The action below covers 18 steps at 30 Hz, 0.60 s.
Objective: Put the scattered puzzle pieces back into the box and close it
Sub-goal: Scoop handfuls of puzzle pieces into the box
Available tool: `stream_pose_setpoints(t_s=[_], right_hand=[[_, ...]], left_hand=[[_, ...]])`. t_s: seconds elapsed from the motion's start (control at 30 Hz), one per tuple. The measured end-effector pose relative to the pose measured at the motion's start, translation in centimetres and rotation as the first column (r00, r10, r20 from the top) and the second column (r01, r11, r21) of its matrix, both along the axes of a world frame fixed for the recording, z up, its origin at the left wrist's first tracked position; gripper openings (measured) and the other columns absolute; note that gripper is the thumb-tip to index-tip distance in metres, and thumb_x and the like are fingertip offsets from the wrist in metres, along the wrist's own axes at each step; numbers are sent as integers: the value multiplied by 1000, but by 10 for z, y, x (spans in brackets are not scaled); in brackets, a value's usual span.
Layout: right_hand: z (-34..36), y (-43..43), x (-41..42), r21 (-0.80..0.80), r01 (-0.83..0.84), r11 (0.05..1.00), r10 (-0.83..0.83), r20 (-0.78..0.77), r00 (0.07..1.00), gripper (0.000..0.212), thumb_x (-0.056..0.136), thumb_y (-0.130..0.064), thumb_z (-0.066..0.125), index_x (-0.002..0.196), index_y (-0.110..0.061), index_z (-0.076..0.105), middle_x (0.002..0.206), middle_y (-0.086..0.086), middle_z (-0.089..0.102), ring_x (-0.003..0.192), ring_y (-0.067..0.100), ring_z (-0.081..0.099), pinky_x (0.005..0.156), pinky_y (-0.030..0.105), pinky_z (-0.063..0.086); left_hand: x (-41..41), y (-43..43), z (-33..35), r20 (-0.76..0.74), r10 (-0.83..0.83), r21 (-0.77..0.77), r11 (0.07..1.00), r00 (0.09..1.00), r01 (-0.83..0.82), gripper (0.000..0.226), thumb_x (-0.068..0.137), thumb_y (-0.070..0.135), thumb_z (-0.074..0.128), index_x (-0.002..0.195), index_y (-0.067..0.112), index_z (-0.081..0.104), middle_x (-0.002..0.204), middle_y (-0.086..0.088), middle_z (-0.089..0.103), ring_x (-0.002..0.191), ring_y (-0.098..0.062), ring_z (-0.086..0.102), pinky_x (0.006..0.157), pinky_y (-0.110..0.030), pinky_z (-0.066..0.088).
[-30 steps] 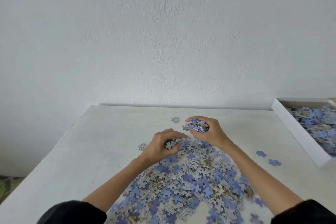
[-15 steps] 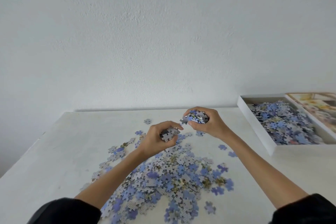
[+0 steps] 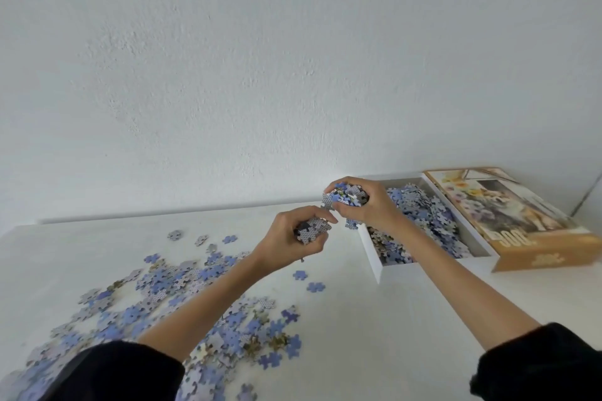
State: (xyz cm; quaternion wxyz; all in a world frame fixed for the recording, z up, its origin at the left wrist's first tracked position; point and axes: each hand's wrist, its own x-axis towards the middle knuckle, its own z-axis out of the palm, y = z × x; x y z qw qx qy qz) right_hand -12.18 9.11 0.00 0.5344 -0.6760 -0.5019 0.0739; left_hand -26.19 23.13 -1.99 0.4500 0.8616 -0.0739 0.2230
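Reaching box (image 3: 423,271) now, right hand (image 3: 368,207)

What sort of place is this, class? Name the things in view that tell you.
Probably a room at home: a plain white table against a bare white wall, loose puzzle pieces spread on it, and an open puzzle box beside its printed lid.

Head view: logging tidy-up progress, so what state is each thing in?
White cardboard box tray: open, partly filled.
Picture-printed box lid: off, lying right of the tray.
Left hand: grips a handful of pieces.
Right hand: grips a handful by the tray.
Scattered blue-grey puzzle pieces: loose on the white table.
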Motion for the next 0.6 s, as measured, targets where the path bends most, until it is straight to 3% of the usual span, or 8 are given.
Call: stream_pose_setpoints(t_s=[0.17, 0.27, 0.3, 0.4, 0.47, 0.6], right_hand=[[2, -39, 43, -2, 56, 998, -55, 38, 998, 17, 79, -8, 69, 94, -16, 68, 98, -3, 68, 94, 10, 63, 83, 12, 43], [2, -58, 66, -2, 92, 996, -92, 48, 995, 18, 79, -8, 70, 93, -18, 67, 98, -8, 68, 98, 2, 61, 88, 11, 40], [0, -64, 74, -11, 102, 995, -101, 54, 993, 18, 79, -7, 70, 94, -16, 68, 98, -9, 68, 98, 0, 60, 88, 10, 39], [-5, -77, 98, -44, 114, 993, -111, 66, 992, 18, 79, -10, 70, 94, -18, 68, 98, -13, 68, 100, 1, 60, 93, 16, 40], [-10, -83, 114, -57, 116, 992, -113, 65, 992, 17, 78, -15, 71, 93, -24, 68, 98, -16, 67, 102, 3, 60, 95, 22, 41], [-20, -87, 139, -58, 146, 988, -144, 38, 989, 18, 76, -14, 69, 92, -22, 68, 100, -11, 67, 102, 4, 59, 96, 24, 40]], left_hand=[[44, -42, 0, 8, -45, 30, 999, 999, 45, 23, 82, -1, 60, 100, 11, 66, 78, 21, 62, 52, -4, 50, 48, -15, 48], [67, -63, 2, 29, -75, 62, 995, 997, 73, 21, 82, 0, 62, 100, 8, 67, 94, 6, 68, 62, -2, 55, 57, -7, 44], [76, -69, 2, 37, -88, 67, 994, 995, 86, 21, 82, 2, 63, 101, 9, 67, 97, 2, 68, 67, -3, 58, 61, -10, 46], [102, -85, -4, 39, -121, 64, 991, 992, 119, 22, 81, 9, 62, 102, 13, 67, 97, -2, 69, 81, -23, 63, 76, -37, 50], [117, -95, -9, 37, -134, 78, 988, 990, 131, 23, 80, 10, 62, 102, 14, 67, 96, -3, 70, 84, -27, 63, 81, -41, 48], [142, -112, -17, 23, -176, 91, 981, 984, 173, 25, 80, 0, 64, 103, 10, 67, 100, 5, 67, 94, -6, 63, 88, -21, 47]])
